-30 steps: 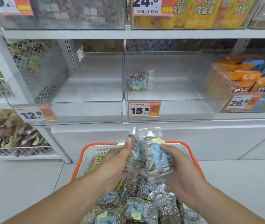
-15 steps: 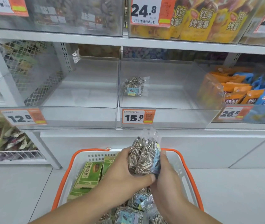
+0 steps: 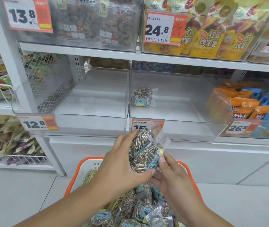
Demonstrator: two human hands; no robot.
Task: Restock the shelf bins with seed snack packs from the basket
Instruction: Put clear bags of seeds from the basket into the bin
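A clear pack of striped sunflower seeds (image 3: pixel 142 150) with a blue label is held up in front of the 15.8 price tag. My left hand (image 3: pixel 122 167) grips it from the left, fingers curled round it. My right hand (image 3: pixel 171 174) pinches its lower right edge at the blue label. Below them stands an orange-rimmed white basket (image 3: pixel 79 169) with several more seed packs (image 3: pixel 140 208) and some green packs. One seed pack (image 3: pixel 141 97) lies in the middle clear shelf bin (image 3: pixel 176 115).
The clear bin (image 3: pixel 88 115) tagged 12.8 on the left holds nothing. A bin with orange and blue packs (image 3: pixel 251 108) sits to the right. Full bins line the upper shelf (image 3: pixel 130 54). Wire baskets (image 3: pixel 7 158) of snacks stand at far left.
The camera has tilted up, showing more of the upper shelf. Both hands have lifted the seed pack higher, from over the basket to the front of the 15.8 bin.
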